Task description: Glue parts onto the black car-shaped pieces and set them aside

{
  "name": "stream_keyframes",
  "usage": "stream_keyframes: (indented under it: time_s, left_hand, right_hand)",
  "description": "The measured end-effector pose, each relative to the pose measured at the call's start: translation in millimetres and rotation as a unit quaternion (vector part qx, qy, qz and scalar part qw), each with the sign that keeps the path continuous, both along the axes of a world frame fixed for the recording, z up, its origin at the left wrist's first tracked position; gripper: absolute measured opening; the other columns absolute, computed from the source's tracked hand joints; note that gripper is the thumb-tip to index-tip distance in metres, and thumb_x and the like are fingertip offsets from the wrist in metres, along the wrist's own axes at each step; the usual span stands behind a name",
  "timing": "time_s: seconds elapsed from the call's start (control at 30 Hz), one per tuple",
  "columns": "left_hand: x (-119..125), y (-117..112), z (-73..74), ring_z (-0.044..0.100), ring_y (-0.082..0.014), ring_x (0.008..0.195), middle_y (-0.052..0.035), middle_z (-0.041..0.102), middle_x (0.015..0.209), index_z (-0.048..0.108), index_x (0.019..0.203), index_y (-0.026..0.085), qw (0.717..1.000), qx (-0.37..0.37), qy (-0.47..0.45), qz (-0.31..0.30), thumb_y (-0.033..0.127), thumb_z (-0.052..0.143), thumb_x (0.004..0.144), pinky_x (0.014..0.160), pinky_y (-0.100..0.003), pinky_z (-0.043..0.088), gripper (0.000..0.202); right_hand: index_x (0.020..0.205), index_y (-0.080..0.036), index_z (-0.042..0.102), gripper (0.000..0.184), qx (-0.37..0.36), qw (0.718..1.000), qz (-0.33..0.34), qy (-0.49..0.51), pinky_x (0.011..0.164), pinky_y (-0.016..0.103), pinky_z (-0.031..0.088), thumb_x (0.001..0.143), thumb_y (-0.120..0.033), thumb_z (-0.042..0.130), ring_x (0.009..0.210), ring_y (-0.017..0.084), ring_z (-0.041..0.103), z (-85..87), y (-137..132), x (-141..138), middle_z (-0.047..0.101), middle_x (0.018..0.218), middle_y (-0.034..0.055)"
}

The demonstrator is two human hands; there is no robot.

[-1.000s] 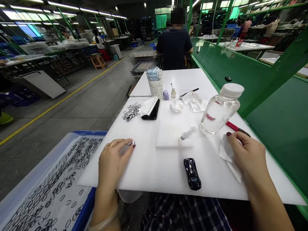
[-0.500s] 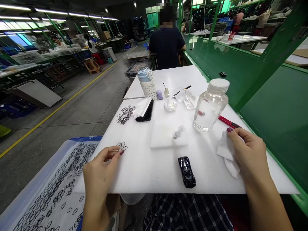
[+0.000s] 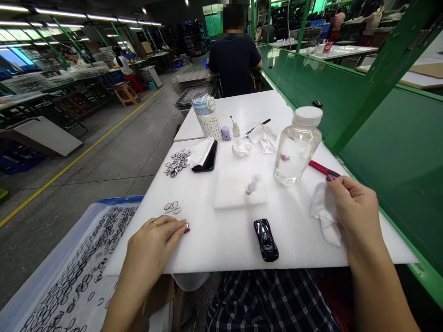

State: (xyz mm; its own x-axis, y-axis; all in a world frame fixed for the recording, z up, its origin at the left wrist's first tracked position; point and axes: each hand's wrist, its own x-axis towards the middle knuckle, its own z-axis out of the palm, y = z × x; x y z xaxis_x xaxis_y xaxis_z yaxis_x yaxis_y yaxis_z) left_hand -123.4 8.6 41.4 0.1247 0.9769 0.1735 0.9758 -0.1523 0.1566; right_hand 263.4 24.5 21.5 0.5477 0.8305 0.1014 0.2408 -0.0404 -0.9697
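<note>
White foam sheet [image 3: 221,240] fills the work surface, and both hands rest on its near part. The left hand [image 3: 152,242] lies at the sheet's near edge, fingers stretched out and nearly together, the fingertips [image 3: 183,229] down on the foam. Something tiny may sit at those fingertips, but it is too small to tell whether they pinch anything. Just beyond them, a few small black rings [image 3: 172,207] lie loose on the foam, not touching the fingers. The right hand [image 3: 355,210], at the sheet's right side, is curled onto a white wipe [image 3: 323,212], gripping it against the foam. A black toy car [image 3: 266,240] lies between the hands. Beyond the car, a smaller foam pad [image 3: 231,193] sits mid-sheet, with a clear glass bottle [image 3: 296,150] to its right and a red-handled tool [image 3: 321,168] by the right fingers. Farther along the sheet lie a heap of black rings [image 3: 177,162] and a black phone [image 3: 206,157]. Left of the sheet, a blue-rimmed tray [image 3: 79,269] holds many more rings. Past the sheet's far end, a co-worker [image 3: 235,57] sits facing away.
</note>
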Motion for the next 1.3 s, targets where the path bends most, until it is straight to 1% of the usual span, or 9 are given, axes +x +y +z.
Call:
stream_keyframes:
  time_s: [0.17, 0.3, 0.47, 0.57, 0.7, 0.8, 0.87, 1.03, 1.3]
  left_hand:
    - [-3, 4, -0.6, 0.067, -0.0274, 0.084, -0.0031, 0.073, 0.096, 0.078, 0.091, 0.03, 0.999, -0.008, 0.018, -0.027, 0.046, 0.049, 0.087, 0.065, -0.036, 0.05, 0.033]
    - [-2, 0, -0.5, 0.069, -0.027, 0.085, -0.0013, 0.074, 0.096, 0.078, 0.086, 0.03, 0.999, 0.0, -0.042, 0.004, 0.048, 0.052, 0.083, 0.067, -0.035, 0.049, 0.032]
    - [32, -16, -6.0, 0.064, -0.0209, 0.075, -0.0011, 0.073, 0.091, 0.076, 0.086, 0.026, 0.961, 0.045, -0.265, 0.066, 0.046, 0.071, 0.075, 0.075, -0.034, 0.051, 0.023]
    - [78, -26, -10.2, 0.066, -0.0181, 0.081, -0.002, 0.073, 0.09, 0.076, 0.089, 0.025, 0.853, -0.046, -0.519, 0.021, 0.033, 0.079, 0.073, 0.076, -0.027, 0.055, 0.019]
    - [134, -33, -11.6, 0.067, -0.0116, 0.076, -0.0025, 0.075, 0.084, 0.077, 0.09, 0.024, 0.591, -0.194, -0.782, -0.03, 0.031, 0.079, 0.076, 0.073, -0.018, 0.055, 0.016]
    - [150, -34, -14.0, 0.066, -0.0071, 0.075, -0.0018, 0.074, 0.083, 0.078, 0.087, 0.021, 0.442, -0.247, -0.861, -0.048, 0.03, 0.081, 0.075, 0.074, -0.012, 0.053, 0.016]
    - [150, -35, -16.5, 0.065, -0.0057, 0.072, -0.0012, 0.074, 0.081, 0.078, 0.087, 0.019, 0.399, -0.265, -0.876, -0.053, 0.027, 0.082, 0.074, 0.072, -0.01, 0.053, 0.016]
    - [144, -37, -19.1, 0.066, -0.0058, 0.071, -0.002, 0.075, 0.081, 0.078, 0.085, 0.019, 0.388, -0.286, -0.874, -0.057, 0.029, 0.082, 0.074, 0.068, -0.01, 0.051, 0.015]
    - [150, -37, -17.2, 0.063, -0.0074, 0.063, -0.0003, 0.073, 0.07, 0.078, 0.074, 0.021, 0.392, -0.281, -0.876, 0.009, 0.028, 0.09, 0.06, 0.062, -0.014, 0.051, 0.02]
  right_hand:
    - [0.06, -0.02, 0.053, 0.028, 0.078, 0.988, -0.072, 0.114, 0.046, 0.029, 0.022, 0.075, -0.035, 0.071, 0.051, 0.011, 0.028, 0.9, 5, 8, 0.031, 0.059, -0.0034]
    - [0.055, -0.022, 0.051, 0.022, 0.236, 0.94, -0.227, 0.095, 0.058, 0.035, 0.039, 0.072, -0.019, 0.064, 0.066, 0.019, 0.05, 14.6, 4, 25, 0.055, 0.073, 0.0046]
    - [0.068, -0.026, 0.048, 0.022, 0.299, 0.935, -0.133, 0.136, 0.059, 0.039, 0.044, 0.084, -0.03, 0.063, 0.049, 0.017, 0.042, 33.4, -29, 26, 0.045, 0.052, -0.0022]
    - [0.076, -0.024, 0.053, 0.018, 0.157, 0.985, 0.061, 0.04, 0.048, 0.029, 0.035, 0.088, -0.035, 0.061, 0.045, 0.014, 0.038, 30.9, -55, 1, 0.04, 0.05, -0.0047]
    - [0.071, -0.02, 0.055, 0.029, -0.054, 0.942, 0.297, -0.148, 0.05, 0.025, 0.035, 0.093, -0.038, 0.054, 0.054, 0.012, 0.046, 16.2, -76, -38, 0.052, 0.061, -0.0019]
    - [0.078, -0.02, 0.058, 0.023, -0.048, 0.911, 0.366, -0.182, 0.052, 0.023, 0.037, 0.095, -0.034, 0.051, 0.055, 0.012, 0.049, 10.1, -80, -56, 0.056, 0.064, -0.0022]
    - [0.081, -0.02, 0.061, 0.02, -0.02, 0.92, 0.345, -0.185, 0.052, 0.022, 0.04, 0.094, -0.032, 0.053, 0.057, 0.012, 0.054, 11.3, -80, -59, 0.061, 0.066, -0.0015]
    - [0.084, -0.021, 0.062, 0.005, 0.149, 0.952, 0.174, -0.205, 0.048, 0.02, 0.043, 0.087, -0.022, 0.066, 0.052, 0.01, 0.056, 25.7, -75, -69, 0.064, 0.065, -0.0028]
    - [0.105, -0.016, 0.067, 0.022, 0.287, 0.868, 0.254, -0.316, 0.051, 0.027, 0.049, 0.086, -0.01, 0.057, 0.064, 0.015, 0.057, 34.1, -62, -102, 0.06, 0.081, 0.0078]
